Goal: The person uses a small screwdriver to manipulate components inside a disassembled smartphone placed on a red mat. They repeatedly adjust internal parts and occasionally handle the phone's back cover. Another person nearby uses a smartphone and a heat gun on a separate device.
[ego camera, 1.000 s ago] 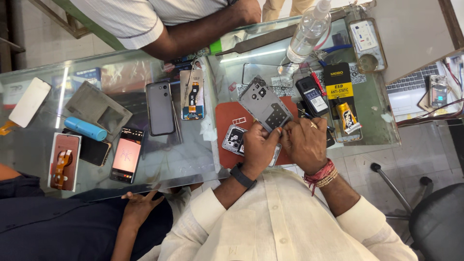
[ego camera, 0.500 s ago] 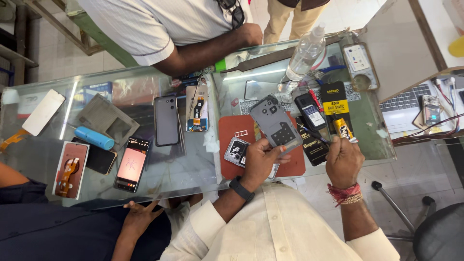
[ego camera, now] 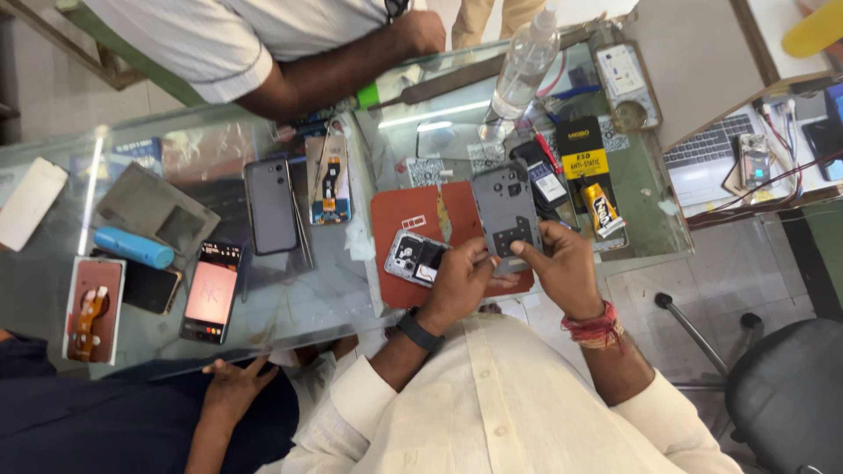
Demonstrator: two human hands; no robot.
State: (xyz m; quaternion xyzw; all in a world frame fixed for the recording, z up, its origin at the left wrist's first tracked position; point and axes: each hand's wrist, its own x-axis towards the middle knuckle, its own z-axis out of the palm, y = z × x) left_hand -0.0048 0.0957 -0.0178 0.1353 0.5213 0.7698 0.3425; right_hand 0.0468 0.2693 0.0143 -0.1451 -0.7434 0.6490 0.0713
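Resting between both hands — grey phone frame, above red mat.

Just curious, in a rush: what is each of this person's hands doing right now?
Left hand: closed around the lower edge of the grey phone back panel.
Right hand: fingers on the same panel, steadying it from the right.

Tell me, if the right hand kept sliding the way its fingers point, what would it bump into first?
Probably the grey phone back, which the right hand already touches. Past that lies the left hand, though depth is hard to judge.
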